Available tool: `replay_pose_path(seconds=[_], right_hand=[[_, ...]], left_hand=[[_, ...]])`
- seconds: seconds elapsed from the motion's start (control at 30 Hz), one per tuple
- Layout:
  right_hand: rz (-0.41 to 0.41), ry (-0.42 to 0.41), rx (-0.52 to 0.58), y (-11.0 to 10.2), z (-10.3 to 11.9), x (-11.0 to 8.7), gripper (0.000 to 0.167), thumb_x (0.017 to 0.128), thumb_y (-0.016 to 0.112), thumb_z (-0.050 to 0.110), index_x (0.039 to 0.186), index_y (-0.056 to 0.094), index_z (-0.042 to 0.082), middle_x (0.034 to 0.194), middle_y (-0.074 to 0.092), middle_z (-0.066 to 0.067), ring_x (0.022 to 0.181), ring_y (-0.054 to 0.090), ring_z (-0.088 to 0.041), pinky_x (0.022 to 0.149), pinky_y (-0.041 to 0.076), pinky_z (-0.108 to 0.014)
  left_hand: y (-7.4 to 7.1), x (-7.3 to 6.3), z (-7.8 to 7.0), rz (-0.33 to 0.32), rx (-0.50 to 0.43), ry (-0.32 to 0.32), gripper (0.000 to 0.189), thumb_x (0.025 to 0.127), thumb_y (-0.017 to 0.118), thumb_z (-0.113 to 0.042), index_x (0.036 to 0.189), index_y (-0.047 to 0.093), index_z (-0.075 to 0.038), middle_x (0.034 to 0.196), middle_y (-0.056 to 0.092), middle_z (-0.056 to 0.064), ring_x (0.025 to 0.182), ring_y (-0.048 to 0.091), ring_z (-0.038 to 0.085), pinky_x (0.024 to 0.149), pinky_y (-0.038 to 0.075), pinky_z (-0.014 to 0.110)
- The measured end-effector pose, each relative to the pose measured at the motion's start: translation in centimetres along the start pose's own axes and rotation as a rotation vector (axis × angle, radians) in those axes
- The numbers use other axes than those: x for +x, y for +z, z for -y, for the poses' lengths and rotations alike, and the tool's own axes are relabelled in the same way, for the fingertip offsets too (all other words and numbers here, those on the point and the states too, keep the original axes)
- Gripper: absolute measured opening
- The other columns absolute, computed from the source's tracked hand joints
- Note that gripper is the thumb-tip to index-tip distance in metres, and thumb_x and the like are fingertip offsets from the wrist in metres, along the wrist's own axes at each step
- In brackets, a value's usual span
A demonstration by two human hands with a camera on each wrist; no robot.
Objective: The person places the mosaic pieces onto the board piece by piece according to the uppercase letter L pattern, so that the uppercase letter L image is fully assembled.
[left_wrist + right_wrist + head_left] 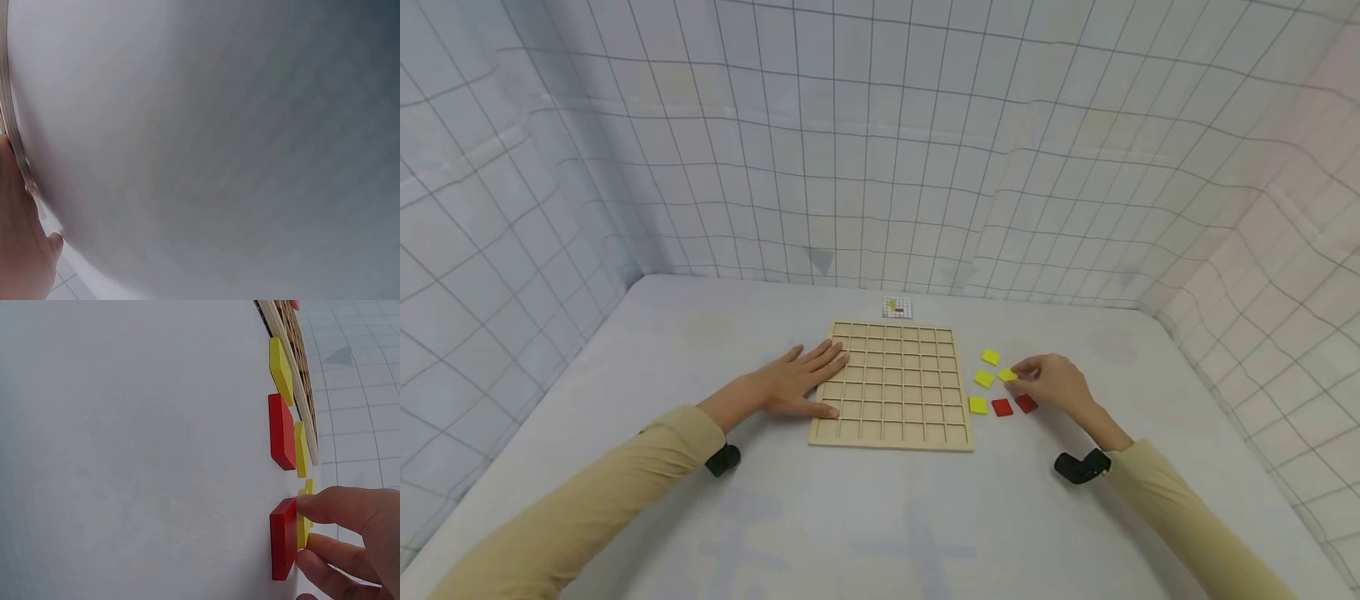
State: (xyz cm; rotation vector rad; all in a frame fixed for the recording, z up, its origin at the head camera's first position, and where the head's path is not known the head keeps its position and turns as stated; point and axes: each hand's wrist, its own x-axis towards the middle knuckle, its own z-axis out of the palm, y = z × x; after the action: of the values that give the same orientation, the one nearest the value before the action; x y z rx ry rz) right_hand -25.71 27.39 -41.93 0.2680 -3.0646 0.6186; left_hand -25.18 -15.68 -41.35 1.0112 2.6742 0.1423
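A light wooden board (891, 387) with a grid of square recesses lies on the table. Spread flat, my left hand (797, 383) rests over the board's left edge; only part of that hand shows in the left wrist view. To the right of the board, my right hand (1054, 382) pinches a yellow square tile (302, 519) between thumb and fingers, low at the table surface. Close beside it lies a red tile (284, 540), and another red tile (1002, 407) is to its left. Three other yellow tiles, one of them nearest the board (977, 406), lie around there.
A small card (897, 307) with a printed grid and coloured squares lies behind the board. White cloth with dark grid lines (925, 167) hangs at the back and both sides of the white table (865, 517). Dark wrist-worn devices (1081, 467) sit at both cuffs.
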Motion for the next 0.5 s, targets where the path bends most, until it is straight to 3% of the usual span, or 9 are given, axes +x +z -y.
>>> replay_pose_path(seconds=[0.5], right_hand=[[-0.037,-0.028,0.001,-0.18,-0.12,0.01,0.03,0.083,0.072,0.027,0.104,0.074,0.005,0.095,0.073,-0.011,0.076,0.06,-0.019,0.053,0.043,-0.024]], left_hand=[[0.13,0.05,0.07,0.004,0.005,-0.013,0.091,0.092,0.047,-0.062,0.156,0.007,-0.011,0.163,0.001,0.013,0.15,0.001,0.033,0.117,0.005,0.062]])
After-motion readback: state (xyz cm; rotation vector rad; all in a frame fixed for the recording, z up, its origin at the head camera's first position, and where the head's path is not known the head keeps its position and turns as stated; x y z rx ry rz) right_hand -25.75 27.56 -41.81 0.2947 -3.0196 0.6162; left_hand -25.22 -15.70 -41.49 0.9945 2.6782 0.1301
